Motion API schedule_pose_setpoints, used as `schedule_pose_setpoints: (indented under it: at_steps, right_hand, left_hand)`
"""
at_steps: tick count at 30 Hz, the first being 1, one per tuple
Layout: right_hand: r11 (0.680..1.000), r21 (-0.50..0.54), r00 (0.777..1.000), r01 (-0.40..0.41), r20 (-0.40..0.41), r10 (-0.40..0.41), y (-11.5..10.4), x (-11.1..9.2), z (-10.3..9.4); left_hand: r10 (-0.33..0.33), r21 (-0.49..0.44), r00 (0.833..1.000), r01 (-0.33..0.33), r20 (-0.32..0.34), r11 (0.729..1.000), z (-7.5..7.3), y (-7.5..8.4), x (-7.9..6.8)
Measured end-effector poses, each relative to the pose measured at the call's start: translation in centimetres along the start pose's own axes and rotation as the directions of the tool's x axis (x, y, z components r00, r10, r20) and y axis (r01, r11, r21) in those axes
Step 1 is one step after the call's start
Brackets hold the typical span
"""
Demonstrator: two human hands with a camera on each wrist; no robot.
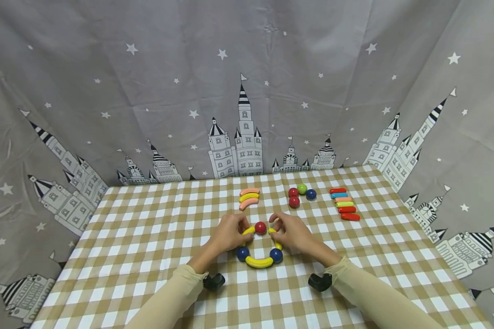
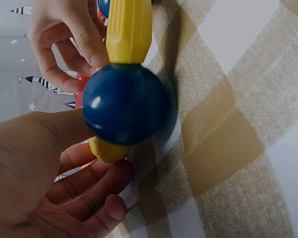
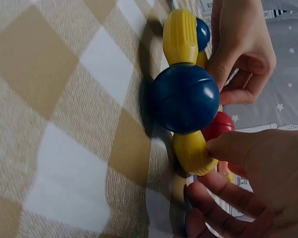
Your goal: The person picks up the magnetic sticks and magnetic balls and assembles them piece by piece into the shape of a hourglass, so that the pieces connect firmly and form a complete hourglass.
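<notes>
A ring of toy pieces lies on the table: a red ball (image 1: 260, 228) at the far side, a left blue ball (image 1: 243, 253), a right blue ball (image 1: 276, 255), and a yellow curved stick (image 1: 259, 262) joining the blue balls in front. My left hand (image 1: 229, 233) pinches the left yellow curved stick (image 2: 109, 151), whose far end meets the red ball. Between thumb and fingers, my right hand (image 1: 294, 234) holds the right yellow curved stick (image 3: 193, 153). Its far end stands with a slight gap from the red ball. Both held sticks meet a blue ball at their near ends.
Behind the ring lie pink and yellow curved sticks (image 1: 249, 196). Red, green and blue balls (image 1: 294, 202) cluster farther right, and a row of coloured straight sticks (image 1: 347, 209) is at the right. The checked tablecloth (image 1: 148, 246) runs back to a grey curtain (image 1: 181, 137).
</notes>
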State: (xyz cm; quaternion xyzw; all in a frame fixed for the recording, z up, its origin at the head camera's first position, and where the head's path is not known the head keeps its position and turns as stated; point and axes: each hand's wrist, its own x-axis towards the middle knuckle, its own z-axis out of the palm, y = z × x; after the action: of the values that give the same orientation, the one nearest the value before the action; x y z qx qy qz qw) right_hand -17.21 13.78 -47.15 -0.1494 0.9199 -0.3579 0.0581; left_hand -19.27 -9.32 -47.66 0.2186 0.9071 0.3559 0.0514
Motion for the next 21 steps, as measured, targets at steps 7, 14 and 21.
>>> schedule_pose_setpoints:
  at_steps: [7, 14, 21]
  right_hand:
    - [0.999, -0.002, 0.999, 0.04, -0.002, -0.04, 0.3, 0.2, -0.1]
    - [0.999, -0.009, 0.999, 0.037, 0.004, -0.037, 0.5, 0.0, 0.0]
    - [1.0, -0.006, 1.0, 0.028, 0.011, -0.028, 0.3, 0.1, 0.1]
  left_hand:
    - [0.032, 0.016, 0.999, -0.032, -0.003, 0.999, 0.3, 0.2, 0.2]
    - [0.089, 0.009, 0.996, -0.088, -0.028, 0.996, 1.1, 0.7, 0.9]
    - [0.084, -0.015, 0.995, -0.085, -0.044, 0.996, 1.4, 0.9, 1.1]
